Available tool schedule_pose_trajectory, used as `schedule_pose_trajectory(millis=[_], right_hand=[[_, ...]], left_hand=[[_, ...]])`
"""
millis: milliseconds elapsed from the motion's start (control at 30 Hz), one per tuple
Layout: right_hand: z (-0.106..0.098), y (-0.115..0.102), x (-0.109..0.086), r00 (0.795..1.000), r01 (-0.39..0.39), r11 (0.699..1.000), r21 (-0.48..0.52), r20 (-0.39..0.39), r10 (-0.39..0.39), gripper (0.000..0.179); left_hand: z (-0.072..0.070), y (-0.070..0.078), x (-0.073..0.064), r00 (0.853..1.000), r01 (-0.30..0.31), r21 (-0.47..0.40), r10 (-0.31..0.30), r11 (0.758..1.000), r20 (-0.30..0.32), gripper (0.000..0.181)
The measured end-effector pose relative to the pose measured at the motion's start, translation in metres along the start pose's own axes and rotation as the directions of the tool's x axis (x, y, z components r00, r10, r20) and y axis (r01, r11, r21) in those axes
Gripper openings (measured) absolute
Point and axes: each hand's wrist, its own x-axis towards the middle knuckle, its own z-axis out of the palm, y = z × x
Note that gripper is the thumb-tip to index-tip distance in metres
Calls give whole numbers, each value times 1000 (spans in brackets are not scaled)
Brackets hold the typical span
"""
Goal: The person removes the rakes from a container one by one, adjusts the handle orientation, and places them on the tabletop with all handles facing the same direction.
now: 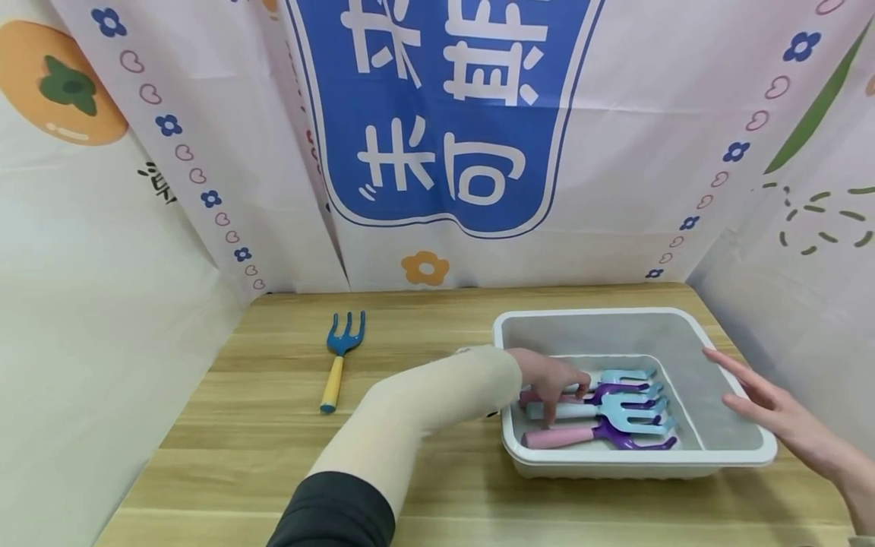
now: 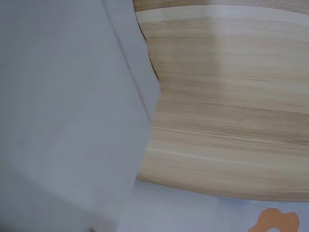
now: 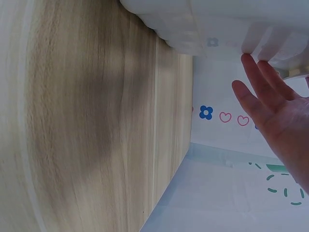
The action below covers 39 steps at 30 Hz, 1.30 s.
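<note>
In the head view my left hand (image 1: 552, 376) reaches into a white plastic bin (image 1: 636, 457), its fingers spread downward over the handles of several toy hand forks. A light blue fork (image 1: 625, 412) lies under the fingers, and a fork with a pink handle and purple tines (image 1: 560, 437) lies in front of it. More light blue and purple tines show behind. Whether the fingertips press on a handle is hard to tell. My right hand (image 1: 775, 403) rests with extended fingers against the bin's right side; the right wrist view shows its fingers (image 3: 263, 89) at the outer wall.
A blue hand fork with a yellow handle (image 1: 335, 380) lies on the left of the wooden table (image 1: 260, 448). Printed cloth (image 1: 437, 251) hangs behind the table's back edge and along both sides. In the left wrist view a pale surface (image 2: 67, 116) hides the left hand.
</note>
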Motion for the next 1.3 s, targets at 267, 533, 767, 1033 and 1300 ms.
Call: schedule_pose_trajectory(millis=[267, 533, 767, 1033, 1300], right_hand=[[1, -2, 2, 1000, 2, 1000, 9, 4, -2, 60], [2, -2, 1, 1000, 2, 1000, 11, 8, -2, 59], [3, -3, 0, 1000, 4, 1000, 7, 6, -4, 59], [3, -5, 0, 1000, 9, 1000, 5, -1, -9, 59], [2, -5, 0, 1000, -3, 1000, 9, 0, 3, 59]], left_hand=[[1, -4, -1, 1000, 1, -8, -2, 1000, -20, 56], [2, -3, -3, 998, 22, 33, -20, 999, -55, 57], [1, 0, -5, 993, 111, -98, -115, 989, -32, 56], [-1, -3, -4, 995, 78, -39, -80, 996, -54, 51], [-3, -5, -2, 998, 45, -1, -45, 999, -53, 49]])
